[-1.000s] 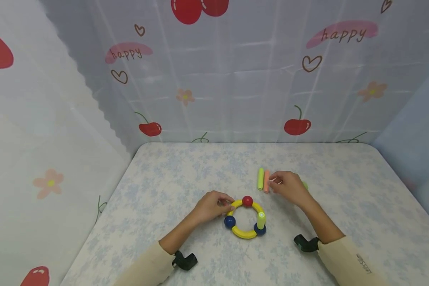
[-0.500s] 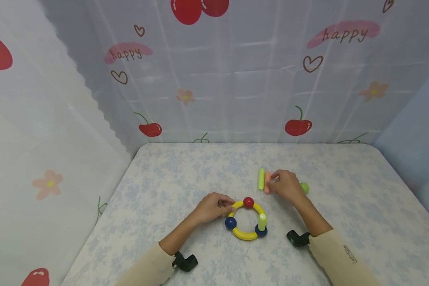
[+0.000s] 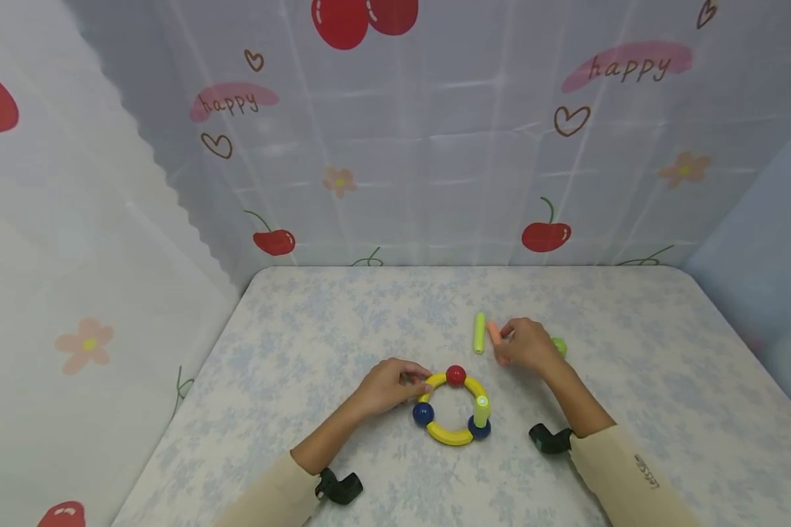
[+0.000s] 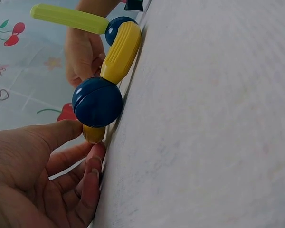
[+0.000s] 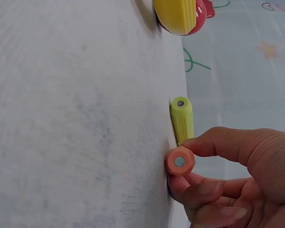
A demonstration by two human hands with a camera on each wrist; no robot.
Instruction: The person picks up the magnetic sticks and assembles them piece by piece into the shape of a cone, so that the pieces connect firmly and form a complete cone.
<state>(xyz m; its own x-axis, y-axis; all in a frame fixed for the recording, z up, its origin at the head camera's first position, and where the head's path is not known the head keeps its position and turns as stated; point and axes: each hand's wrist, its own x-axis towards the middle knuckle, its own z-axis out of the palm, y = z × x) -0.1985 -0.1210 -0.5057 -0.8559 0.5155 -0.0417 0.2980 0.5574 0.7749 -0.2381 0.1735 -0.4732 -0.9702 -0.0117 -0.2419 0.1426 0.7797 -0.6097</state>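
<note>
A ring of yellow curved magnetic rods (image 3: pixel 450 437) lies on the table in the head view, joined by a red ball (image 3: pixel 455 375) and two blue balls (image 3: pixel 423 414). One light green rod (image 3: pixel 481 411) stands up from the right blue ball. My left hand (image 3: pixel 384 388) pinches the ring's upper-left curved rod between thumb and fingers, beside the blue ball (image 4: pixel 97 102). At the far side of the ring, my right hand (image 3: pixel 530 347) pinches an orange magnetic rod (image 3: pixel 494 331), whose round metal end faces the right wrist camera. Just left of it lies another light green rod (image 3: pixel 479 334).
A green ball (image 3: pixel 559 346) sits right behind the right hand, partly hidden by it. The table (image 3: pixel 343 307) has a pale floral cover, and printed curtains (image 3: pixel 409 183) rise along its back and sides.
My right hand has taken hold of the orange rod and turned it askew, away from the light green rod beside it. The left hand keeps its grip on the ring.
</note>
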